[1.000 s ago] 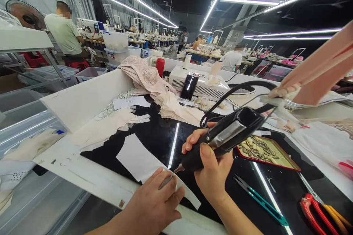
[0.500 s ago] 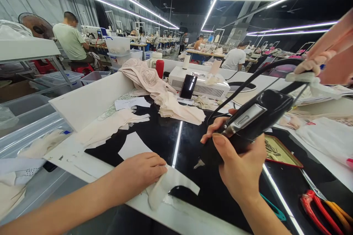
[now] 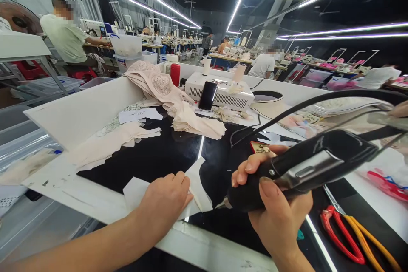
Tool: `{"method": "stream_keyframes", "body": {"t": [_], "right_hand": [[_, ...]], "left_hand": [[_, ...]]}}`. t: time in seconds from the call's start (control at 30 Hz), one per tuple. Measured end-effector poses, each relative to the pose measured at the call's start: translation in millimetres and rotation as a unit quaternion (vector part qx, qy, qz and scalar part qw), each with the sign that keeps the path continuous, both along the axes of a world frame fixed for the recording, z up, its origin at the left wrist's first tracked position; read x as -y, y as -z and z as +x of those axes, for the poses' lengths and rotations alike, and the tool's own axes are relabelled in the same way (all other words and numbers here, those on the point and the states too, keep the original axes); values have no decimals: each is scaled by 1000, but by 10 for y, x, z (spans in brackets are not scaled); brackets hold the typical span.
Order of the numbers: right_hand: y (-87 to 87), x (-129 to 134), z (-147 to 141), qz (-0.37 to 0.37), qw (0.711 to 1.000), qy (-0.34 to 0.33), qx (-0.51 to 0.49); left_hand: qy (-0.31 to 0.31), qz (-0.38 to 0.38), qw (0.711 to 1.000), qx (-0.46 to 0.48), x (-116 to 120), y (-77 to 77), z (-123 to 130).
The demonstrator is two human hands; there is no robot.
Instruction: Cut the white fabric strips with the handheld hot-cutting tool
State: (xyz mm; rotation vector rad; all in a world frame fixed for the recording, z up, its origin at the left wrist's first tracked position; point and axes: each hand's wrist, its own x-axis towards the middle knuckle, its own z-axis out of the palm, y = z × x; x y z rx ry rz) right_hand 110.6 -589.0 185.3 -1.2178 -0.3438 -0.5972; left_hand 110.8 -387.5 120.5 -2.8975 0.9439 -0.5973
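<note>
My left hand (image 3: 164,204) is closed on a small cream fabric piece (image 3: 199,185) near the front edge of the table. A white piece (image 3: 135,191) lies partly under that hand. My right hand (image 3: 277,204) is wrapped around a black handheld power tool (image 3: 328,157) with a silver lever and a thick cable. Its pointed metal tip (image 3: 225,204) is close beside the fabric's right corner; I cannot tell whether they touch.
Stacked cream fabric (image 3: 197,125) and a lace pile (image 3: 153,80) lie farther back. A phone (image 3: 208,95) leans on a white vented box (image 3: 229,89). Scissors (image 3: 341,229) with red and orange handles lie at right. Co-workers sit beyond.
The fabric piece has been turned, with one end now pointing away from me. The tool has tipped closer to level, and its tip is now nearer the fabric. The head view has shifted right.
</note>
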Motion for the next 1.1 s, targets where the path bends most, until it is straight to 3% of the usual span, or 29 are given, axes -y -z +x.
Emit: {"method": "stream_keyframes", "body": {"t": [0.2,0.27,0.4,0.5,0.87,1.1], "right_hand": [[75,10,-31,8,1000,-6,6],[98,-3,-28,11,1000,-9,5],[120,-38,-15,14,1000,-10,3],[125,-54,-11,10,1000,-4,8],[133,-57,-34,1,1000,-1,11],[135,-49,-49,-4,1000,-2,11]], "left_hand": [[14,-5,999,43,-60,-112,16],[65,2,996,60,-40,-165,5],[228,-47,972,28,39,-215,-34],[282,-84,955,44,101,-162,-39],[295,-81,952,25,48,0,71],[273,-138,952,-25,6,50,80]]}}
